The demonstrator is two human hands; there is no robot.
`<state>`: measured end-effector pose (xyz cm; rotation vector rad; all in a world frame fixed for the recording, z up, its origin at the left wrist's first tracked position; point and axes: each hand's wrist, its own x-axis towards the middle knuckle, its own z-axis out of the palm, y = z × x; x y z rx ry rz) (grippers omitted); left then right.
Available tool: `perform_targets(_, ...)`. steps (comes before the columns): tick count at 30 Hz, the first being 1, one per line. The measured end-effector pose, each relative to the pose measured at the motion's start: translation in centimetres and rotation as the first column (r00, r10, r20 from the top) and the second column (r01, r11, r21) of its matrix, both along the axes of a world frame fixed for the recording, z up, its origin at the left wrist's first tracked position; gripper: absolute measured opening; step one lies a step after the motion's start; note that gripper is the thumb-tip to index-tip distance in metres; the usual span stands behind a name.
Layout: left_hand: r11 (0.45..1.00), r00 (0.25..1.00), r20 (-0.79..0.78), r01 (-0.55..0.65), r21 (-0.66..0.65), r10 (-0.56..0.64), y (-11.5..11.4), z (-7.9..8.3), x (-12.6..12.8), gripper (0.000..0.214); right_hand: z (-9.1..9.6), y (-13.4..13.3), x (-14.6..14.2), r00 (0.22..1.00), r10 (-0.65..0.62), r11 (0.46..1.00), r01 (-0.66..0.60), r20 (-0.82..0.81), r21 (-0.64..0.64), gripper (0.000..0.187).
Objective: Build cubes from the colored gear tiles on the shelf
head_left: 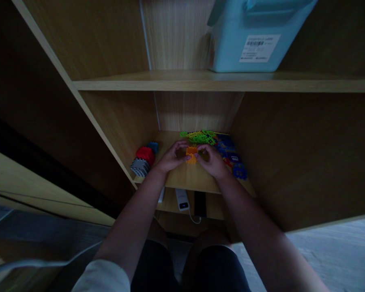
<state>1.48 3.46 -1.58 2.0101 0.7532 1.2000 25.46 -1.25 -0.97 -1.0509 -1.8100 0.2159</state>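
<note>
Both of my hands reach into a low compartment of a wooden shelf unit (pixel 200 184). My left hand (pixel 173 156) and my right hand (pixel 212 161) are closed from either side on a small stack of orange plastic building pieces (pixel 191 154) that rests on the shelf board. Just behind the hands lies a heap of green and yellow pieces (pixel 200 137). Blue pieces (pixel 231 154) are spread along the right side of the compartment, close to my right hand.
Grey (pixel 139 166), red (pixel 145 154) and blue (pixel 153 147) stacks stand at the compartment's left. A light blue labelled bin (pixel 255 36) sits on the shelf above. Below, a white power bank (pixel 182 199) with cable and a dark phone (pixel 200 204) lie on a lower board.
</note>
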Motion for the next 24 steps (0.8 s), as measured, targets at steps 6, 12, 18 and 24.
perform_targets(6, 0.976, 0.975, 0.042, -0.215, -0.039, 0.216, -0.2, 0.4, -0.2, 0.061, 0.4, 0.2, 0.7, 0.993, -0.115, 0.991, 0.117, -0.03, 0.058, 0.02)
perform_targets(12, 0.892, 0.889, -0.065, -0.453, 0.008, 0.452, 0.0, 0.7, -0.4, 0.052, -0.3, 2.4, 2.0, 0.905, -0.398, 0.915, 0.403, 0.151, 0.001, 0.032)
perform_targets(18, 0.903, 0.901, -0.071, -0.429, 0.004, 0.428, 0.0, 0.9, -0.3, 0.056, 0.7, 7.3, 3.4, 0.799, -0.429, 0.845, 0.52, 0.421, -0.126, 0.047)
perform_targets(24, 0.914, 0.913, -0.044, -0.406, 0.008, 0.406, 0.5, 0.5, 0.0, 0.059, 3.1, 12.9, 3.8, 0.704, -0.256, 0.836, 0.505, 0.662, -0.214, 0.052)
